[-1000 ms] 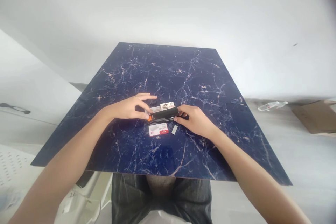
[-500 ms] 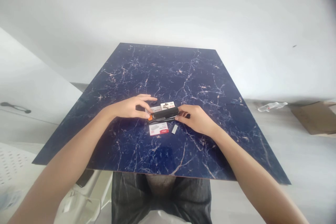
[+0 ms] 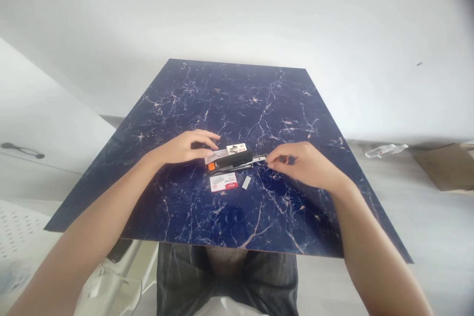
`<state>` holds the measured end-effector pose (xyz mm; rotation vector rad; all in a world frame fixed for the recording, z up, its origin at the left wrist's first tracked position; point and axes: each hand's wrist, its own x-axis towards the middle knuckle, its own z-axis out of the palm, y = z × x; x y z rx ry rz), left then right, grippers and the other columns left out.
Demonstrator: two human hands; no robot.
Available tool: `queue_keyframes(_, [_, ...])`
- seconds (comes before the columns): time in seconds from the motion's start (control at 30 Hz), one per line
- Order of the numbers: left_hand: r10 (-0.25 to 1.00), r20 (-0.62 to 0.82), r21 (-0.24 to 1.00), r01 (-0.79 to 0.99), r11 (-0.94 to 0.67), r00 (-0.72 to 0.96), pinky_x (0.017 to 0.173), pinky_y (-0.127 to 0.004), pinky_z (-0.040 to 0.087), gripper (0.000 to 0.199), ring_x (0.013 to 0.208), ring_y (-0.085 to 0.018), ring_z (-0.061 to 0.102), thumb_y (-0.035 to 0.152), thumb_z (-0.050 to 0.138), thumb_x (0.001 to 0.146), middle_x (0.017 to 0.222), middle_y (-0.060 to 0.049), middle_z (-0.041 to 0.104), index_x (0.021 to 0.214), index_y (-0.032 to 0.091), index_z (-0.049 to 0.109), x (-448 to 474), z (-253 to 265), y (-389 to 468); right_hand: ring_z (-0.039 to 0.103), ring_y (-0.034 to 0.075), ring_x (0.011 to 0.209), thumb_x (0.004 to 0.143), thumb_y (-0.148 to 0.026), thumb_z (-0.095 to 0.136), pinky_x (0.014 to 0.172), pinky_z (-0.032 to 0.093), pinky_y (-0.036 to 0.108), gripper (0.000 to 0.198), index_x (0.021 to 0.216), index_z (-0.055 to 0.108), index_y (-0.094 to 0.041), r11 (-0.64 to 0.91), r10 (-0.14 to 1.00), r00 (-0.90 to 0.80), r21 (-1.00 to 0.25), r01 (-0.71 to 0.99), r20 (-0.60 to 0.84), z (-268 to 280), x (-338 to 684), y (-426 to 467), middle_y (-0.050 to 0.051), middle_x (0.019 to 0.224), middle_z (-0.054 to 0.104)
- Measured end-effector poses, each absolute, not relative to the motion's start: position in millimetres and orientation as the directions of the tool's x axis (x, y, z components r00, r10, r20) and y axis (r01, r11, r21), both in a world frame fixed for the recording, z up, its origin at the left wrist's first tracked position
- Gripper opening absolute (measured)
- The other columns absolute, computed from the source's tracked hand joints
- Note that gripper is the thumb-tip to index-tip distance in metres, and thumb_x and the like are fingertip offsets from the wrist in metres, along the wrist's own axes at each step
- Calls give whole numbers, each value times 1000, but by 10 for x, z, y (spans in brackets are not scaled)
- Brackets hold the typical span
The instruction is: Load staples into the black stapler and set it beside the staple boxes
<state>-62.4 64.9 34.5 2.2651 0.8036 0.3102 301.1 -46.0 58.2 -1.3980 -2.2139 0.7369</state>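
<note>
A black stapler [image 3: 232,160] with an orange patch at its left end lies on the blue marbled table. From its right end a metal staple tray [image 3: 259,158] sticks out. The thumb and fingertips of my right hand [image 3: 305,160] are pinched at the tray's outer end. My left hand [image 3: 185,148] is open, its fingers stretched out over the left end of the stapler and the card behind it; whether it touches them I cannot tell. A white and red card [image 3: 223,182] lies in front of the stapler. Beside that card rests a small grey strip of staples [image 3: 246,182].
Behind the stapler sits a small white box [image 3: 236,148] with a dark picture on it. A cardboard box [image 3: 444,165] and a clear plastic bottle [image 3: 381,150] are on the floor to the right. At the left stands a white cabinet with a dark handle [image 3: 22,150].
My right hand has moved right, and the metal tray now shows out of the stapler's right end. My left hand has shifted slightly back and left, uncovering the orange patch.
</note>
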Motion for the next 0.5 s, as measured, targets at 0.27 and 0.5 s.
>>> queue_keyframes(0.27, [785,143,778,422,-465,602,110,-49,51,30,123,-29,67,46,66,98,133,-8,73,114,24,79,-607,254,687,77,21,98,96,-13,65,90,57,35,24,104,80,-29,550,732,-679,-631,547,48,356,2533,-551,-1,111,81])
queue_keyframes(0.5, [765,124,756,439,-486,632,109,-47,50,29,123,-29,67,45,66,97,131,-7,74,115,26,79,-590,231,681,69,15,74,91,-12,69,71,50,29,15,95,77,-24,562,756,-652,-564,606,53,398,2614,-532,-2,89,78])
